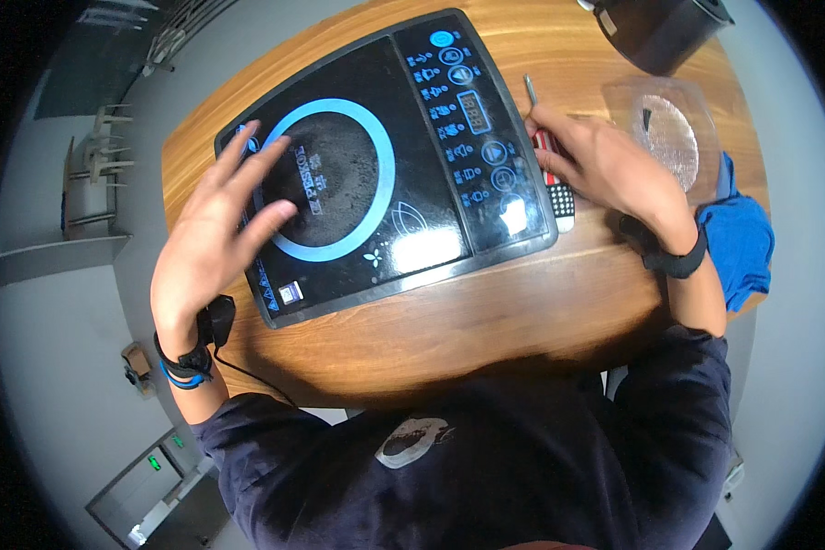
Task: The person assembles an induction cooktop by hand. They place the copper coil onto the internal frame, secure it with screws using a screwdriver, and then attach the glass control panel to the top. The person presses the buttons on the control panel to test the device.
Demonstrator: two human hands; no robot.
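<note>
A black induction cooker (431,206) with a blue ring and a touch panel lies at a slant on the table. Over its left edge is my left hand (215,215), fingers spread, holding nothing; I cannot tell whether it touches the glass. My right hand (614,170) is curled beside the cooker's right edge. From its fingertips a thin metal shaft (530,89) sticks out, like a screwdriver's, its handle hidden by the fingers. Under the thumb and just below it lies a case striped red and black, with a white-dotted black part (561,199).
The wooden table (449,321) has a rounded edge. A black kettle-like vessel (655,32) stands at the far right. Nearer are a clear plastic tray (710,119) with a silvery disc and a crumpled blue cloth (742,247). A black cord (252,374) runs by my left wrist.
</note>
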